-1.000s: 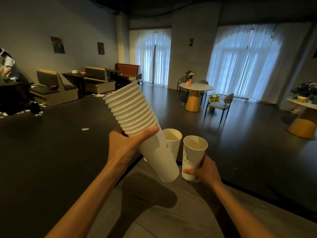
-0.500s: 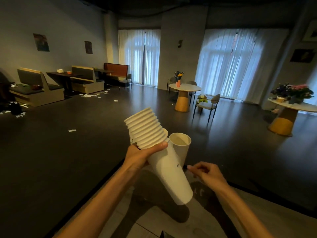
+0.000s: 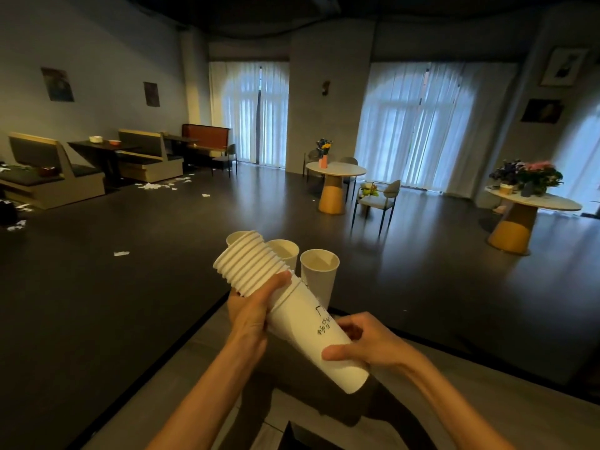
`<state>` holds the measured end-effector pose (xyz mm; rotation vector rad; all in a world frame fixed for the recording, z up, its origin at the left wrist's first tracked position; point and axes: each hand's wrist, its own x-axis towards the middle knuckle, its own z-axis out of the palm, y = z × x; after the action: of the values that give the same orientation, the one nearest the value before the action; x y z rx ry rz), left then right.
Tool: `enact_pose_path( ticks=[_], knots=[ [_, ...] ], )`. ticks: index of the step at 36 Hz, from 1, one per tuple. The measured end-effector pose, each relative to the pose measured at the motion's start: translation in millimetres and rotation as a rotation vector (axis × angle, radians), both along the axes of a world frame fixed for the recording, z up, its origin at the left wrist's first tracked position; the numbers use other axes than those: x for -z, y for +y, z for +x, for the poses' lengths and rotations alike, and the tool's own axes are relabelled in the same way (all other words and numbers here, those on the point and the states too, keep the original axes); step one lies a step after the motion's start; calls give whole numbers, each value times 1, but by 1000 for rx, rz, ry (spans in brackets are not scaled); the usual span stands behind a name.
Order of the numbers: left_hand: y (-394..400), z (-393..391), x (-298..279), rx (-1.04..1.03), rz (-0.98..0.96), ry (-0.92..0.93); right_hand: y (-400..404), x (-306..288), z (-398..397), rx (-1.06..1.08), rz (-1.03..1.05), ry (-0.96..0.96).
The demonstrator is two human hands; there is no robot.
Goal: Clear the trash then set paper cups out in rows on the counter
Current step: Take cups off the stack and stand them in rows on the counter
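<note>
From the head camera, a stack of paper cups point(image 3: 285, 306) lies tilted across the middle of the view, its ribbed rims up and to the left, its base down and to the right. The left hand point(image 3: 250, 306) grips the stack just below the rims, thumb curled over the top side and fingers wrapped underneath. The right hand point(image 3: 363, 344) grips the lowest cup near its base, thumb pressed across the near side and fingers curled round the far side, by the dark printed lettering.

Behind the stack, three single cups stand upright on the counter point(image 3: 422, 401) near its far edge: the right cup point(image 3: 319, 274), the middle cup point(image 3: 284, 251) and the left cup point(image 3: 235, 238), largely hidden by the rims.

Scraps of paper point(image 3: 121, 253) lie on the dark floor beyond.
</note>
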<state>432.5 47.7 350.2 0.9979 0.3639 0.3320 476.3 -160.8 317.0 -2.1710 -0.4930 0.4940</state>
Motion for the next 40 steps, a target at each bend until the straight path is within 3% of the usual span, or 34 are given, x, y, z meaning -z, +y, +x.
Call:
enact_pose_path(
  ticks=[5, 10, 16, 23, 40],
  knots=[
    [26, -4, -14, -190, -167, 10, -18, 16, 1, 103, -140, -296],
    [68, -9, -33, -214, -409, -55, -40, 35, 9, 378, 52, -287],
    [81, -13, -34, -110, -383, -85, -31, 55, 38, 541, 151, -186],
    [81, -12, -21, -52, -356, -100, -20, 59, 69, 633, 84, -274],
    [-14, -7, -20, 186, -266, -42, -50, 60, 59, 505, -9, -179]
  ],
)
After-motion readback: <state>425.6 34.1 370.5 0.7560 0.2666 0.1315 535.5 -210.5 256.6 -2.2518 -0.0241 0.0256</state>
